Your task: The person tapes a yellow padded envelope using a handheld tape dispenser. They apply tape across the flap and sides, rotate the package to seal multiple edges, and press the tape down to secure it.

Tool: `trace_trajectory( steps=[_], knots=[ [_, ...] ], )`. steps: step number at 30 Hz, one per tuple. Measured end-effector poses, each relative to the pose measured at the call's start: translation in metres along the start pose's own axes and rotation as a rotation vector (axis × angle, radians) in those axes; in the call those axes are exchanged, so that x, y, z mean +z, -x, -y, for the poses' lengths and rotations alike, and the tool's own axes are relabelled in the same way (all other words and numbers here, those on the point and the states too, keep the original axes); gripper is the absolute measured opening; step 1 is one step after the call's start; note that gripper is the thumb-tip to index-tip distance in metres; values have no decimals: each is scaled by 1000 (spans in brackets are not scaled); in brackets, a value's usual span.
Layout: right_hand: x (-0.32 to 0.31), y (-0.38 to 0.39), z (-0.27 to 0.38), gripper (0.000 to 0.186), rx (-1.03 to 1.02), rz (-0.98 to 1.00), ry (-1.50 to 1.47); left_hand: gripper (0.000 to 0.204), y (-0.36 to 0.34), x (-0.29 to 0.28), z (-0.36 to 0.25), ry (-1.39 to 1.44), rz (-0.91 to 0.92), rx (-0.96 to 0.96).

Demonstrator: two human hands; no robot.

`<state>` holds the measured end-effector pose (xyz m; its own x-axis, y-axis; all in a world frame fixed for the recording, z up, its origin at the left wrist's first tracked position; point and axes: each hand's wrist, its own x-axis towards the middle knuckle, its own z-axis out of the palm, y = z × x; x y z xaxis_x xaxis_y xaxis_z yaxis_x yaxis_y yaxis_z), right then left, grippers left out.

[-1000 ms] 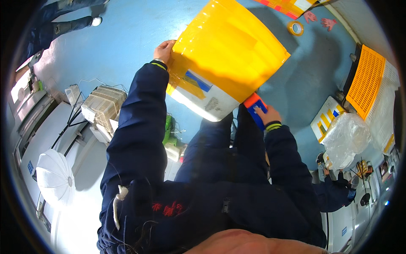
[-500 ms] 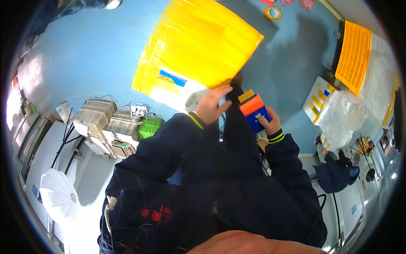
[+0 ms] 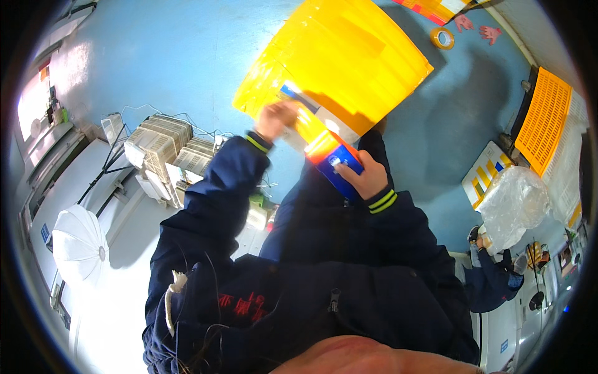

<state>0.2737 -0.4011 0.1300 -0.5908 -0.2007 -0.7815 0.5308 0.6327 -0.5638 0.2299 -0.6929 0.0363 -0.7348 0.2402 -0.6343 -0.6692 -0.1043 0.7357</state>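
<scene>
My right hand (image 3: 369,177) is closed around a flat, boxy blue-and-orange thing (image 3: 336,165), with the thumb on its blue face. A blurred yellow piece (image 3: 311,128) sticks out of its orange end toward my left hand. My left hand (image 3: 277,119) is smeared by motion beside that piece; whether its fingers grip it is unclear. Just beyond both hands lies a large package wrapped in shiny yellow (image 3: 349,56), with a blue-and-white patch (image 3: 299,96) on its near side, partly hidden by my left hand.
A tape roll (image 3: 442,38) and pink gloves (image 3: 489,34) lie on the blue floor at far right. Rightward stand an orange crate (image 3: 543,118) and a clear plastic bag (image 3: 514,202). Stacked beige baskets (image 3: 159,140) and a white umbrella (image 3: 81,246) are at left. Another person (image 3: 492,283) is at lower right.
My right hand has brought the blue-and-orange thing left and tilted it toward my left hand. My left hand has shifted left. The view has also shifted, moving the surroundings.
</scene>
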Motion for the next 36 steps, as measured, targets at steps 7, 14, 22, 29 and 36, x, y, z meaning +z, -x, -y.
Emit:
trace_trajectory(
  steps=[7,14,22,29,36],
  knots=[
    [19,-57,37,68,65,-48,230,23,-79,-130,-28,-397,-461,121],
    [-20,-3,-73,65,352,-131,268,20,-94,-119,-3,-337,-566,123],
    [18,-78,-157,71,375,-78,306,26,-89,-128,0,-991,-708,190],
    [15,-79,-195,86,563,-76,170,59,-99,-80,4,-1179,-1034,428],
    [28,-55,-200,78,530,-194,51,80,-23,114,70,-1724,76,527]
  ],
)
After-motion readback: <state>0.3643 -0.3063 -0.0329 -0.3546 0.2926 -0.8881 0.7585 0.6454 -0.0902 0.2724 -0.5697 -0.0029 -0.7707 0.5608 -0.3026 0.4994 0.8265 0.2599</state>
